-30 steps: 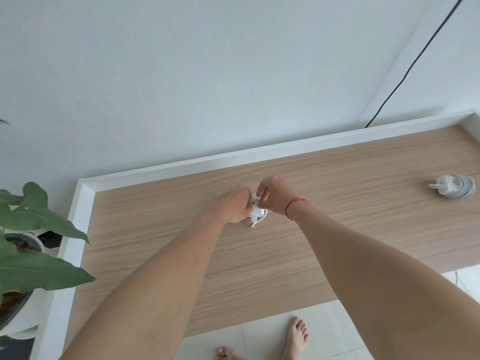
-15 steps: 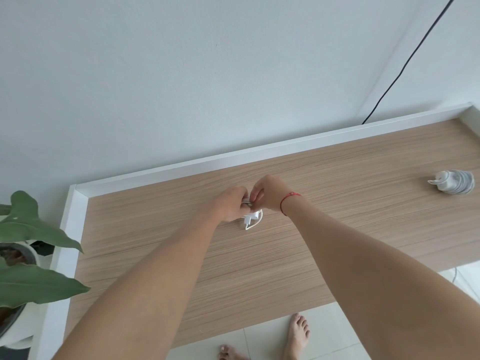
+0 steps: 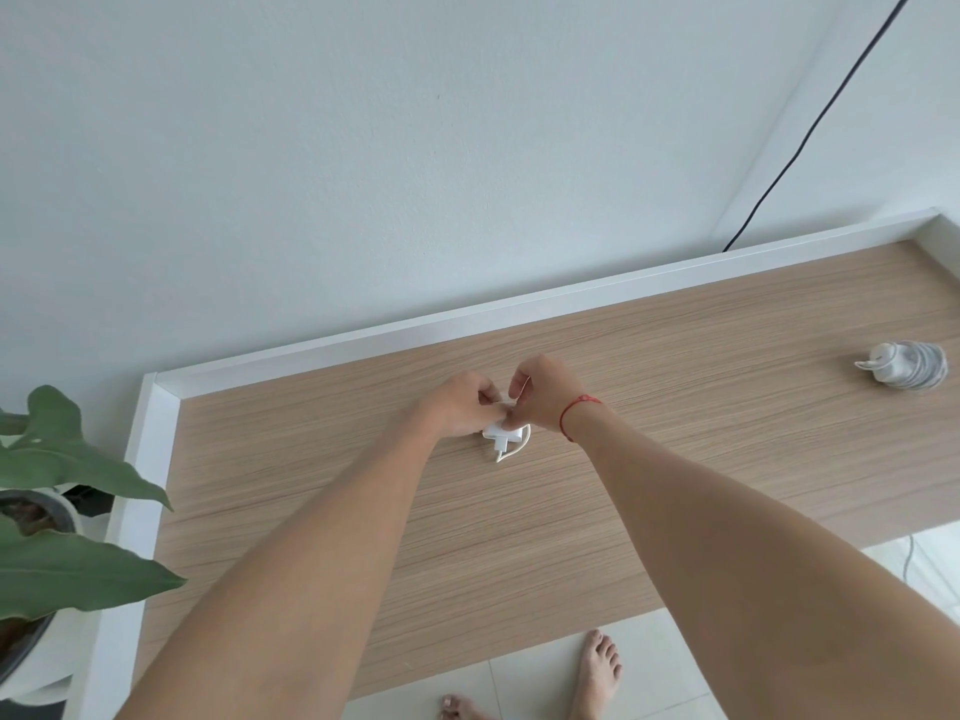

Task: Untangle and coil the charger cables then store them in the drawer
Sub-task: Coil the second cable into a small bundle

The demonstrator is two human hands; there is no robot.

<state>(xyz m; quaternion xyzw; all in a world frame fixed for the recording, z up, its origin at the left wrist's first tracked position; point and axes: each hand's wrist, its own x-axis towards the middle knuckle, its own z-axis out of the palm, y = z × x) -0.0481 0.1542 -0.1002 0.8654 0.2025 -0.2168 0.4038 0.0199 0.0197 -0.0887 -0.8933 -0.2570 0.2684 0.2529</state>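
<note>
- The small white block-shaped charger adapter lies on the pale wood-grain tabletop, about mid-width, nearer the white back rim than the front edge
- The left hand has its fingers curled round the adapter's far end and grips it from the left
- The right hand, with a red string bracelet at the wrist, pinches the thin white cable right against the adapter; both hands meet over it, touching or nearly so
- The adapter's long axis runs from the hands toward the person; the cable leaves its near end and loops back up on the right, toward the right hand
- So the slack lies on the right hand's side, and the next wrap probably falls to that hand
- A second white charger, already coiled, rests well apart on the right
- No drawer is in view
</note>
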